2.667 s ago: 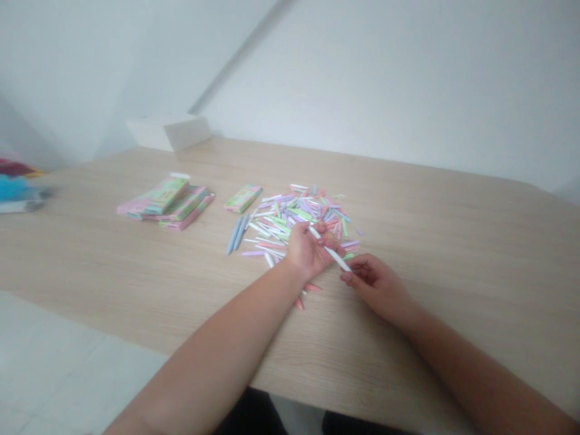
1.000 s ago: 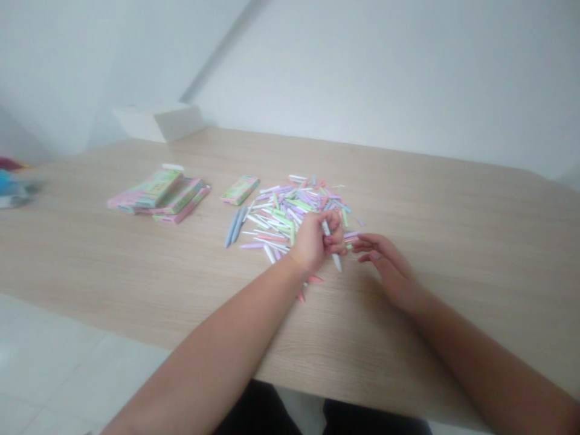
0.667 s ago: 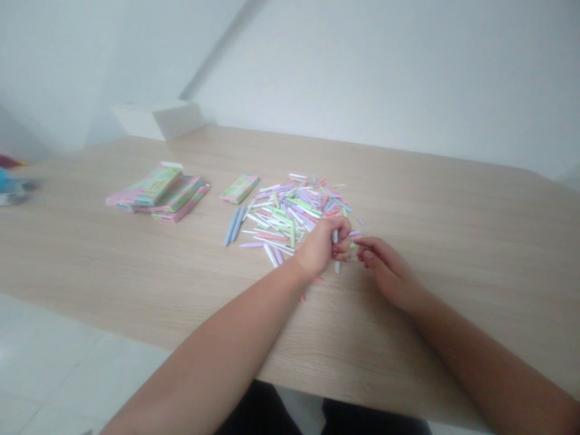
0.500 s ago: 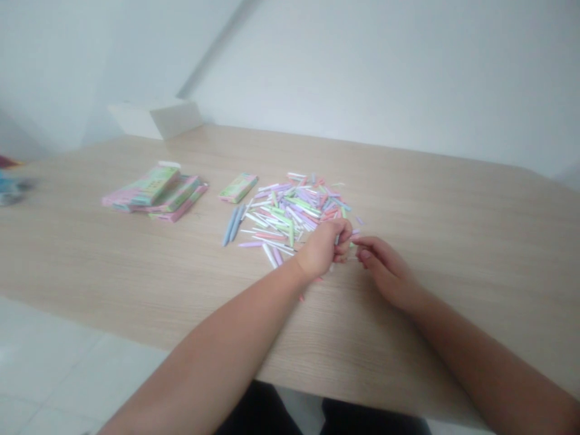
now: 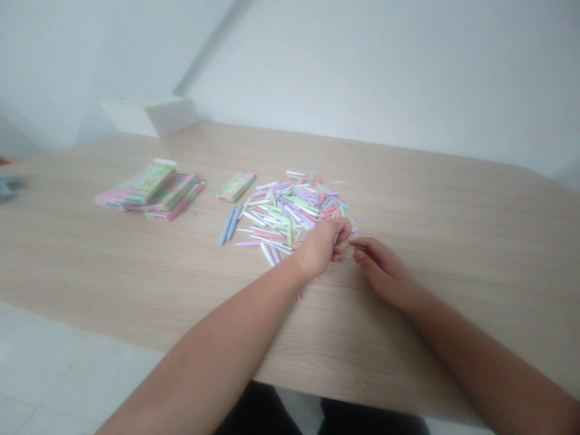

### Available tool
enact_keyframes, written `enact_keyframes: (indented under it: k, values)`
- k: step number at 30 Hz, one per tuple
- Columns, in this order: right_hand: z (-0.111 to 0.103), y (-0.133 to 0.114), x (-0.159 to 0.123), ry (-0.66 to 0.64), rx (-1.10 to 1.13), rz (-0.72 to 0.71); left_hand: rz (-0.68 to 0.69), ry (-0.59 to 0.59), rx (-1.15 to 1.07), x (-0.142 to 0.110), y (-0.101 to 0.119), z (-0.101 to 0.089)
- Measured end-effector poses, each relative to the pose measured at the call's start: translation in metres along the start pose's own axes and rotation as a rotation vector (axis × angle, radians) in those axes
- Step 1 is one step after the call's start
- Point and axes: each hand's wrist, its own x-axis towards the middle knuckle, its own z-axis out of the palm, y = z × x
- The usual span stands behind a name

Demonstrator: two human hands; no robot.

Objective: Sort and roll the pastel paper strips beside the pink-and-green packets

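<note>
A loose pile of thin pastel sticks that look like pen parts (image 5: 290,208) spreads over the table, in white, green, purple, orange and blue. At the pile's near right edge, my left hand (image 5: 321,248) is closed, its fingers curled in. What it holds is hidden by the hand itself. Close to its right, my right hand (image 5: 385,272) has thumb and forefinger drawn together, the tips almost meeting the left fingers. Anything in that pinch is too small and blurred to name. Two blue pen-like sticks (image 5: 231,223) lie side by side at the pile's left.
One flat pastel box (image 5: 236,186) lies left of the pile. Farther left are several stacked similar boxes (image 5: 156,190). A white box (image 5: 170,118) stands at the back left by the wall. The wooden table (image 5: 408,362) has its near edge above my legs.
My right hand has moved slightly left, closer to my left hand. Both hands keep the same closed shape. The whole view has shifted a little.
</note>
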Motion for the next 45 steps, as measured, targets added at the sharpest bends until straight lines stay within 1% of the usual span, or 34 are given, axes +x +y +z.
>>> enact_keyframes:
  k: [6,9,11,13,14,18,20,22,26,29,31,34,37,39,41,45]
  values:
    - [0.001,-0.003,0.0,-0.022,0.033,0.022,0.013,-0.019,0.028,0.0,-0.001,-0.002]
    - [0.001,-0.003,0.0,-0.031,0.041,0.034,0.013,-0.007,0.053,-0.001,-0.003,-0.004]
    - [0.001,-0.004,0.0,-0.044,0.035,0.045,0.004,0.002,0.025,-0.001,-0.002,-0.004]
    - [0.0,-0.005,0.0,-0.072,0.009,0.061,-0.012,0.024,-0.081,-0.002,0.003,-0.001]
    - [0.0,-0.006,0.0,-0.09,-0.017,0.067,-0.018,0.051,-0.174,-0.003,0.006,0.001]
    - [0.001,-0.012,0.0,-0.173,-0.137,0.072,-0.026,0.182,-0.645,-0.008,0.022,0.007]
    - [0.004,-0.017,-0.001,-0.232,-0.167,0.1,-0.021,0.198,-0.788,-0.01,0.027,0.009]
    - [0.008,-0.023,-0.001,-0.295,-0.191,0.142,-0.029,0.178,-0.839,-0.011,0.028,0.01]
    - [0.016,-0.034,-0.002,-0.321,-0.15,0.158,-0.058,0.117,-0.826,-0.011,0.026,0.014]
    - [0.019,-0.039,-0.002,-0.327,-0.086,0.169,-0.053,0.116,-0.799,-0.013,0.028,0.019]
    - [0.02,-0.041,-0.002,-0.335,-0.045,0.22,-0.054,0.146,-0.777,-0.014,0.03,0.02]
    - [0.019,-0.041,-0.002,-0.352,0.037,0.34,-0.05,0.189,-0.734,-0.015,0.033,0.021]
    - [0.019,-0.04,-0.002,-0.418,0.124,0.483,-0.029,0.206,-0.683,-0.014,0.033,0.02]
    - [0.018,-0.04,-0.002,-0.465,0.185,0.552,-0.015,0.21,-0.648,-0.013,0.032,0.019]
    - [0.017,-0.039,-0.001,-0.491,0.249,0.575,0.0,0.212,-0.617,-0.012,0.031,0.017]
    - [0.013,-0.04,0.001,-0.533,0.325,0.574,0.036,0.206,-0.574,-0.01,0.031,0.014]
